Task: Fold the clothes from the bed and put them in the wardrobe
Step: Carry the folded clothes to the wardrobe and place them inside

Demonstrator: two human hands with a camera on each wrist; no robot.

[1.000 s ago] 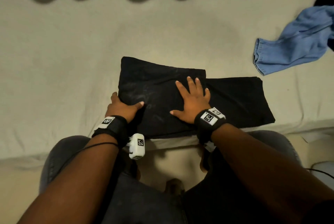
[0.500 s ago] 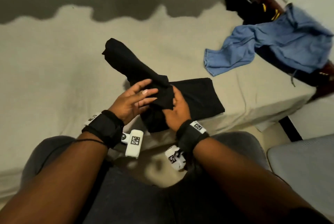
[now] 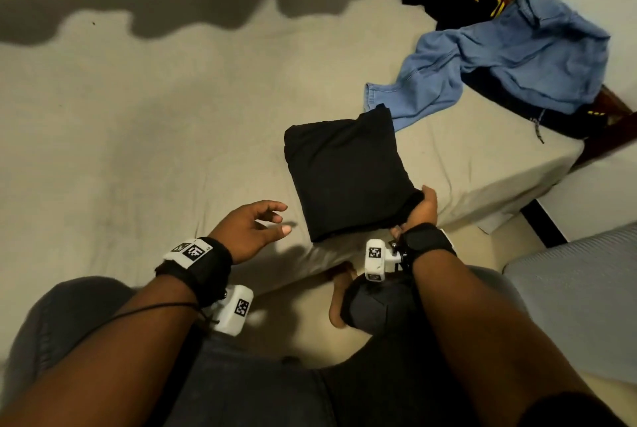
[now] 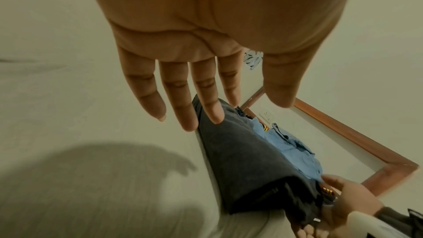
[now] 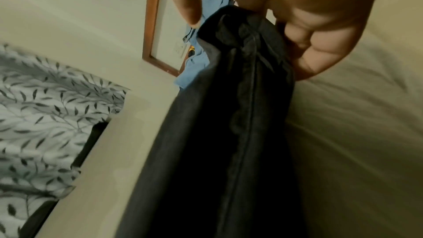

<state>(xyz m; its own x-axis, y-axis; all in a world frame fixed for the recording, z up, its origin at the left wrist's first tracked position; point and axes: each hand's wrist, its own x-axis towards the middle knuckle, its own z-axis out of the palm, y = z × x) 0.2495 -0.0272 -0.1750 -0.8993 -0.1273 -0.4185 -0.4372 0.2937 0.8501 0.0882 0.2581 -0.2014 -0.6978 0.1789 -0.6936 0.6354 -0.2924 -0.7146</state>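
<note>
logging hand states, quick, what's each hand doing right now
Left hand: open, fingers spread above the bed sheet, holding nothing.
Right hand: gripping the near corner of the folded black garment.

Both wrists wore black straps (image 3: 196, 263) with white square-code tags – white camera blocks (image 3: 231, 310) hung beneath, thin black cable along left forearm, dark grey trousers (image 3: 241, 388), bare forearms

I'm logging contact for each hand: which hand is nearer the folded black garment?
Right. The right hand grips the near right corner of the folded black garment; the left hand hovers open beside its left edge, not touching.
</note>
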